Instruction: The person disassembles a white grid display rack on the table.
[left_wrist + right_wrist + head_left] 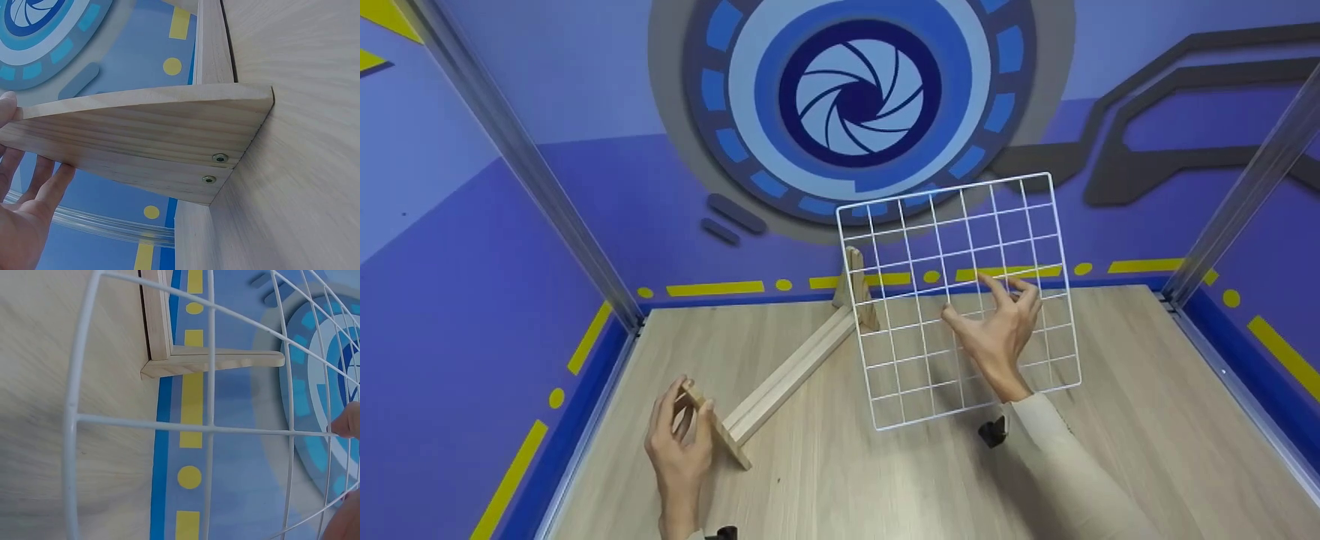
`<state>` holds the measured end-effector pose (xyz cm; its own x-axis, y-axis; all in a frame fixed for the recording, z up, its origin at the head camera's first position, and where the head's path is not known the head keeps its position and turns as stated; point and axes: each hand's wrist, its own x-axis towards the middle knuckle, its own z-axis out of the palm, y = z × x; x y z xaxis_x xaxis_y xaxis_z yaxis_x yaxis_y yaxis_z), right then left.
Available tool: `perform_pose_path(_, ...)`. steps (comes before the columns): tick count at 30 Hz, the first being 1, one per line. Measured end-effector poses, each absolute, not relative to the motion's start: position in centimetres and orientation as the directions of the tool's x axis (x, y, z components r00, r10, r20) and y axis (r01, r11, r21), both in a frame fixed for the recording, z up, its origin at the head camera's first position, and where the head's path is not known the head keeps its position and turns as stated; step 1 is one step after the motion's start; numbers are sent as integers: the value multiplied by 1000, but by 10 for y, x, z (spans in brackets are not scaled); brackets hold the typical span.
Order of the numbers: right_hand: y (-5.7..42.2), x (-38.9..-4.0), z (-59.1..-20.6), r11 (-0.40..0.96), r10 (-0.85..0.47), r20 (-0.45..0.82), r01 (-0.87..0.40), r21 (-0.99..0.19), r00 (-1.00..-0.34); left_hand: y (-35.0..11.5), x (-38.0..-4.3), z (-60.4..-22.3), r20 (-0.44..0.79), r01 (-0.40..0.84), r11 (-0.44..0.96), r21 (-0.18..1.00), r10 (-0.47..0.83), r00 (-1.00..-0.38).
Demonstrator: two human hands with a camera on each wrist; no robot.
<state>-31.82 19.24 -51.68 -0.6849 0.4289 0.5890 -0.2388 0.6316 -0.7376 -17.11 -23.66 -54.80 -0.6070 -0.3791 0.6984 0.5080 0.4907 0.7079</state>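
Note:
My left hand (679, 442) pinches the top of the near wooden end piece (727, 442) between thumb and fingers. That piece belongs to a low wooden stand, whose two long rails (791, 386) run to a second upright end piece (852, 281) near the back wall. Two bolt heads (220, 158) show on the near end piece in the left wrist view. My right hand (997, 330) holds a white wire grid panel (945, 191) by its inner wires, tilted, in front of the stand's far end. The right wrist view shows only a little of that hand.
The stand rests on a light wood-grain tabletop (840, 480). A blue printed back wall (607, 217) and side walls enclose the table, with metal posts (532, 165) at the corners. Dark wrist devices (994, 432) sit at both wrists.

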Motion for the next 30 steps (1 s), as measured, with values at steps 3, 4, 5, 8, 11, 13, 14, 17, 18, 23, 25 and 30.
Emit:
perform_pose_path(3, 195, -319, -520, 638, 431, 585, -226, -736, -687, -236, -171, -548, 697, 507, 489, 710, -382, -607)
perform_pose_path(4, 196, -319, -521, 640, 432, 582, -221, -736, -689, -236, -171, -548, 698, 507, 491, 708, -382, -605)
perform_pose_path(5, 197, -319, -522, 641, 434, 579, -215, -737, -691, -236, -171, -549, 699, 507, 493, 707, -382, -604)
perform_pose_path(8, 201, -319, -525, 645, 438, 570, -199, -738, -695, -236, -171, -549, 701, 504, 500, 704, -379, -604)
perform_pose_path(11, 204, -319, -528, 642, 443, 565, -194, -742, -696, -236, -172, -550, 699, 502, 500, 706, -379, -606)
perform_pose_path(13, 206, -318, -530, 641, 445, 564, -192, -743, -696, -236, -172, -550, 699, 505, 496, 707, -381, -604)
perform_pose_path(14, 207, -318, -531, 640, 446, 562, -190, -744, -696, -236, -172, -550, 700, 507, 494, 707, -382, -603)
perform_pose_path(17, 210, -317, -534, 640, 448, 561, -188, -745, -696, -236, -173, -550, 703, 515, 488, 705, -384, -598)
perform_pose_path(18, 210, -317, -535, 641, 450, 560, -185, -745, -695, -236, -173, -550, 703, 517, 485, 705, -386, -598)
perform_pose_path(23, 215, -317, -540, 639, 450, 567, -195, -744, -690, -235, -172, -547, 693, 510, 477, 715, -396, -602)
perform_pose_path(25, 217, -317, -542, 637, 451, 567, -197, -745, -689, -235, -172, -547, 692, 506, 479, 717, -398, -602)
perform_pose_path(30, 220, -316, -548, 638, 459, 550, -172, -751, -697, -235, -170, -546, 673, 490, 471, 734, -403, -620)
